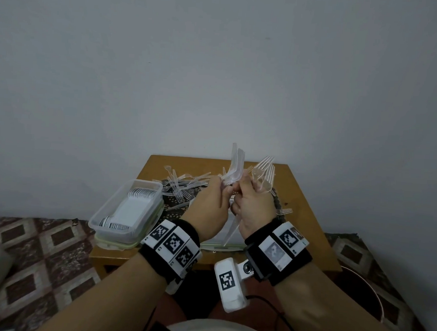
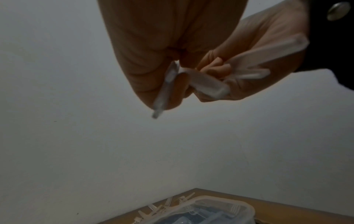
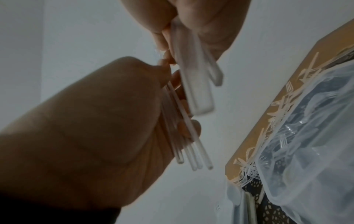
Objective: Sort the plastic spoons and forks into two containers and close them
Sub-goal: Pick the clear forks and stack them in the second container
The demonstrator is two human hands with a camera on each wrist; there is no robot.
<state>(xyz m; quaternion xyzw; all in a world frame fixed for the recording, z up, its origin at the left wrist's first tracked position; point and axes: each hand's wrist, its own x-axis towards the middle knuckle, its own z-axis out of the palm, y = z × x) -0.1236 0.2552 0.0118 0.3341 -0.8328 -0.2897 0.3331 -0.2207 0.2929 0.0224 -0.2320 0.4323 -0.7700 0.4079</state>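
Both hands are raised together above the wooden table (image 1: 308, 220). My left hand (image 1: 217, 199) grips a nested stack of clear plastic spoons (image 1: 234, 166), which stands upright; their handles (image 3: 193, 84) show in the right wrist view. My right hand (image 1: 252, 205) grips a bunch of clear forks (image 1: 265, 174), tines up, with the handles (image 3: 184, 136) sticking out below the palm. The fingertips of the two hands meet between the bundles. A clear container (image 1: 124, 211) at the table's left holds rows of stacked spoons.
Loose forks and spoons (image 1: 181, 182) lie in a pile on a dark patterned mat (image 1: 170, 213) behind the container. A second tub edge (image 1: 220, 246) shows under my wrists. One fork (image 1: 284, 211) lies to the right. Patterned floor surrounds the small table.
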